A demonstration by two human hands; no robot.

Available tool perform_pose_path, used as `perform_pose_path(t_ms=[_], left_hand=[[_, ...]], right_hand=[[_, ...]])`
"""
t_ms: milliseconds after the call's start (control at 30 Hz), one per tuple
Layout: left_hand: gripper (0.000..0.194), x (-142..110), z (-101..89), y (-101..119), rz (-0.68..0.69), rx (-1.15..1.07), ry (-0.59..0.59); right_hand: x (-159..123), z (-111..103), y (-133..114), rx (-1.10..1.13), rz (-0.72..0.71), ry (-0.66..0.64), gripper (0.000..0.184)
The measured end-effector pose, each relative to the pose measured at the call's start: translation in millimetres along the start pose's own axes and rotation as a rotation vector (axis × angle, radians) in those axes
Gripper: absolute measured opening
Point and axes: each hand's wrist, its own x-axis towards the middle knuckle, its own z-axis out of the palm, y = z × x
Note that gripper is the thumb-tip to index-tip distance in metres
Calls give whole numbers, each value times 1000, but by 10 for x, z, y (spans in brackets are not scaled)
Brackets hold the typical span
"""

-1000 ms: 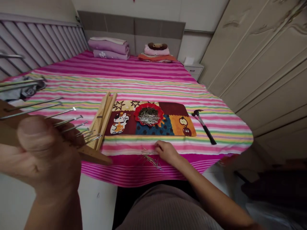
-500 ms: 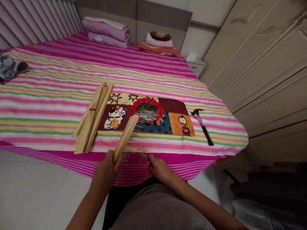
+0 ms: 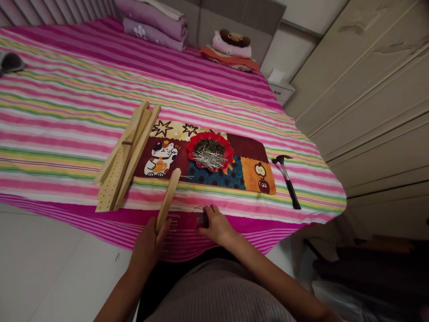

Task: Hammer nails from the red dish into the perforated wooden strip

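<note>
My left hand (image 3: 149, 243) is closed around the lower end of a wooden strip (image 3: 169, 199), held tilted upward at the bed's front edge. Several nails (image 3: 173, 222) stick out from the strip's right side. To its right, my right hand (image 3: 217, 226) has its fingers curled around a small dark thing (image 3: 203, 219) with thin nails about it; its exact kind is blurred. Beyond both hands, a red scalloped bowl (image 3: 191, 154) full of nails (image 3: 210, 154) sits on a patterned cloth (image 3: 248, 145).
Several wooden strips (image 3: 129, 156), some with rows of holes, lie stacked at the left. A hammer (image 3: 288, 181) rests at the right on the striped sheet (image 3: 67, 134). Folded purple bedding (image 3: 154, 27) is at the back. A small dark mark (image 3: 117, 257) shows on the floor.
The view has shifted slightly. The strip in my left hand has turned more upright and moved left, away from the bowl. The nails spread around my right fingers are fewer in sight.
</note>
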Motion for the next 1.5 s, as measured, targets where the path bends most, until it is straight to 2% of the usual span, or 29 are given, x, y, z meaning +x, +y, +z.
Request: perform_pose_path(t_ms=[133,333,633,933,1100,1200,1333,1500], left_hand=[[30,-20,5,6,-3,-22,-3],[31,-45,6,4,-50,-37,0],[30,-40,18,10,-52,-49,-6],[30,-8,24,15,-40,-47,3],[30,-11,6,17,-35,-63,-8],[30,-9,-1,-11,-43,-62,-3],[31,14,-9,-39,-31,-55,12],[34,46,-30,-50,-57,-62,-20]], right_hand=[[28,106,-52,9,-23,-2,63],[-1,121,-74,-34,-11,-1,70],[44,142,-84,-162,-42,-58,32],[142,216,-79,-189,-36,-88,26],[169,196,-4,-48,-52,-58,20],[182,150,68,103,-43,-24,11],[161,73,102,332,13,0,11],[77,-214,-8,557,32,-39,11]])
